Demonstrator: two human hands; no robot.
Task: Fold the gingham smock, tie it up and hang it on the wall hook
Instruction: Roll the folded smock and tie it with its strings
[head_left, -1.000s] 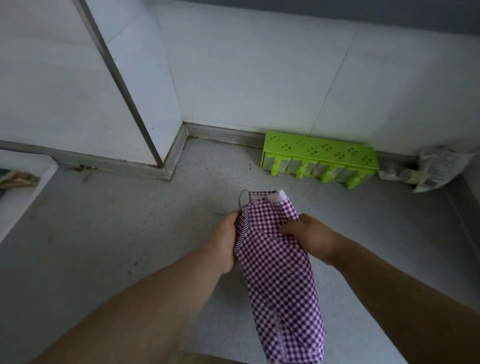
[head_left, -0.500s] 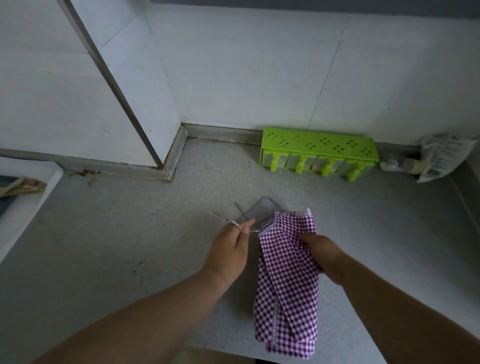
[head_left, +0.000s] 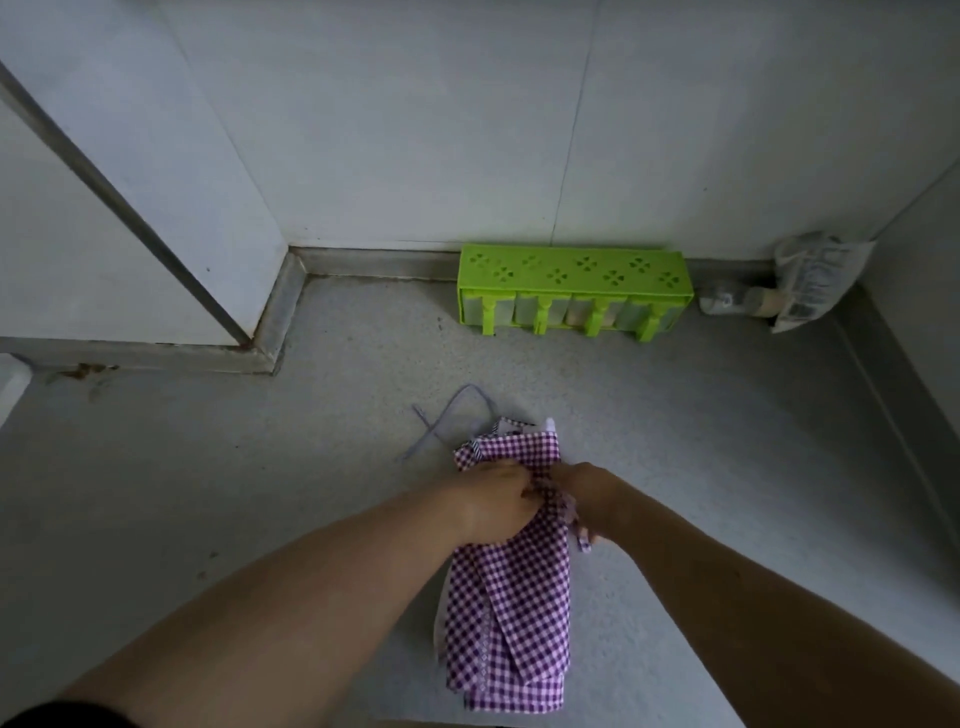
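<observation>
The purple-and-white gingham smock (head_left: 511, 613) lies folded into a long narrow strip on the grey counter (head_left: 208, 493), running from its top end toward me. My left hand (head_left: 493, 501) grips the strip near the top, fingers curled over the cloth. Just to its right, my right hand (head_left: 584, 491) grips the same bunched spot. A thin tie cord (head_left: 452, 415) loops loose on the counter beyond the smock's top. No wall hook is in view.
A green perforated rack (head_left: 571, 288) with clear containers stands against the back wall. A small bottle (head_left: 727, 301) and a plastic packet (head_left: 815, 275) lie in the right corner. A white column with a metal strip (head_left: 156, 218) rises at the left.
My left hand let go of the tie cord it was pulling leftward and came in to the smock beside my right hand. The cord now lies loose on the counter.
</observation>
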